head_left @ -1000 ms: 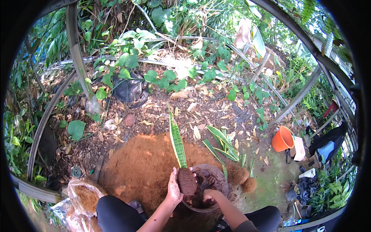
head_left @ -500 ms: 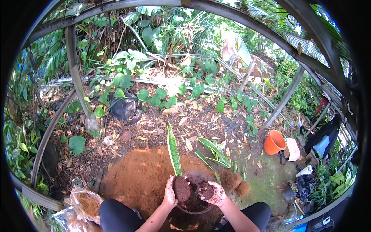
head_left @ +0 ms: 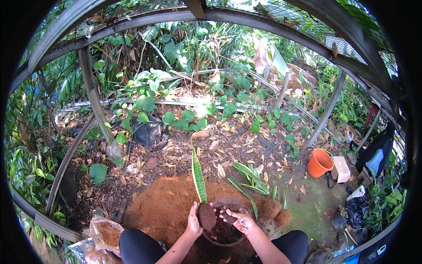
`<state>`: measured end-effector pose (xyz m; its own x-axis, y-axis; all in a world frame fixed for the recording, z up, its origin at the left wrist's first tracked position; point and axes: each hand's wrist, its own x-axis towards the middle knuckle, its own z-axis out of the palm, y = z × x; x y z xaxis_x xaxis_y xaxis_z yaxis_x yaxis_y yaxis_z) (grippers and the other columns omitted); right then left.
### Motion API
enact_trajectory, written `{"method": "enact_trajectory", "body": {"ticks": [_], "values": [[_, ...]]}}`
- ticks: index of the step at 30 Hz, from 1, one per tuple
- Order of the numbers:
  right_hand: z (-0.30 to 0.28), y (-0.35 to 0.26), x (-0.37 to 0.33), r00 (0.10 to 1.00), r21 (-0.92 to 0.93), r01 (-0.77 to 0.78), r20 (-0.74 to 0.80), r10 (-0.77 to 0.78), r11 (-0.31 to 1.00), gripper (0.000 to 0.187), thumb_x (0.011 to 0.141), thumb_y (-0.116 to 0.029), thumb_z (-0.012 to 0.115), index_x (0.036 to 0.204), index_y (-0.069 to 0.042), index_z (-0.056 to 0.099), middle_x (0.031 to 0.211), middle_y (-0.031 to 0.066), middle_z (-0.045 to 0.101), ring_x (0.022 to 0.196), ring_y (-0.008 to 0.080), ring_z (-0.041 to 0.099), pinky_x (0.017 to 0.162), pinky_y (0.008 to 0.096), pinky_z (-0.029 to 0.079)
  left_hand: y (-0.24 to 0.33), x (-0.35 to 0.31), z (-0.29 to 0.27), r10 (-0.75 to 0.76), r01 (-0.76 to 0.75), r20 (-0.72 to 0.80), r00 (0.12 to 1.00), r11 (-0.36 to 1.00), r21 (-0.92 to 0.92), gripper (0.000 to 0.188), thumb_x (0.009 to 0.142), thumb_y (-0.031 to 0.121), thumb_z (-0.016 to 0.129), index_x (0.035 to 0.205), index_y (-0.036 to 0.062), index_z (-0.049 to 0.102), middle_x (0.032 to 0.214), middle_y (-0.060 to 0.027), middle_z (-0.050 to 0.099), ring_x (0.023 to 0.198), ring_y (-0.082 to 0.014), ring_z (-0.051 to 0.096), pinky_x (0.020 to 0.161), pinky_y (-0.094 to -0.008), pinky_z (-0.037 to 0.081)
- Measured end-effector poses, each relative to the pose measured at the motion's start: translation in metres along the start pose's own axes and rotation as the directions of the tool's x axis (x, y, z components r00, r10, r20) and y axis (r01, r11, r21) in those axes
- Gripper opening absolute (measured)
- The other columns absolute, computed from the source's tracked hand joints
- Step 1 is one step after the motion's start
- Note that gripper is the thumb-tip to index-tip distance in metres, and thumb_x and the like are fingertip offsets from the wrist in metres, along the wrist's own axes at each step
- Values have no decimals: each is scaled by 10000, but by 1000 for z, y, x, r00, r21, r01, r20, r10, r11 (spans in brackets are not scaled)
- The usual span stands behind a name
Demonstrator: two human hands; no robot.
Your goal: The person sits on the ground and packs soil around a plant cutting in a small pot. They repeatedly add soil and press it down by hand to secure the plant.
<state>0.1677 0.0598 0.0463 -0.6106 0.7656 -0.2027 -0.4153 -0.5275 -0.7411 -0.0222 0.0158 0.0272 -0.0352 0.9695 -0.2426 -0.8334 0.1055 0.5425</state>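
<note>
**Planting a tall leaf in a pot**

The orange dirt pile (head_left: 162, 207) sits at nine o'clock of the dark pot (head_left: 225, 229). The pot looks partly filled. The left hand (head_left: 193, 218) grips the leaf plant's (head_left: 198, 178) root ball. The right hand (head_left: 239, 218), fingers spread, pats soil.

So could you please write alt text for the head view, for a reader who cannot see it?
Seen from above, a person's left hand holds a snake plant by its root ball over a dark pot; the soil-covered right hand hovers over the pot. Around lie orange-brown soil, leaf litter and an orange bucket.
</note>
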Motion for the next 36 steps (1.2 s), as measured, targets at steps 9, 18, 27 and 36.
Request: {"method": "enact_trajectory", "body": {"ticks": [9, 18, 27, 36], "values": [[-3, -1, 1, 995, 80, -24, -98, 32, 996, 407, 915, -277, 595, 1193, 17, 547, 1065, 136, 641, 1023, 260, 615, 930, 406, 496, -3, 1, -3, -14, 15, -9, 1000, 999, 44, 615, 932, 560, 375, 1130, 11, 570, 1017, -126, 639, 943, -278, 619, 814, -438, 516], [-4, 0, 5, 996, 206, 13, -84, 5, 979, 378, 914, -303, 593, 1136, 4, 583, 1096, 151, 641, 1011, 257, 632, 875, 386, 522, -4, -2, -2, -40, 41, 34, 999, 998, -46, 565, 949, 521, 365, 1156, 32, 556, 1070, -122, 623, 987, -298, 606, 838, -466, 504], [13, -8, -6, 999, 67, 33, 17, -34, 997, 301, 877, 10, 584, 1174, 34, 543, 1158, 184, 604, 1111, 294, 583, 998, 438, 458, -3, -3, 0, -20, 24, 32, 999, 989, -144, 535, 952, 502, 368, 1199, 55, 525, 1138, -126, 601, 1021, -322, 595, 869, -495, 491], [9, -12, -7, 998, 174, 54, -49, -46, 983, 295, 926, -181, 577, 1148, 12, 564, 1141, 178, 616, 1070, 295, 602, 947, 434, 495, -9, -3, 0, -78, 80, 15, 997, 990, -120, 539, 950, 501, 374, 1197, 45, 526, 1154, -127, 601, 1031, -335, 594, 879, -506, 487]]}}
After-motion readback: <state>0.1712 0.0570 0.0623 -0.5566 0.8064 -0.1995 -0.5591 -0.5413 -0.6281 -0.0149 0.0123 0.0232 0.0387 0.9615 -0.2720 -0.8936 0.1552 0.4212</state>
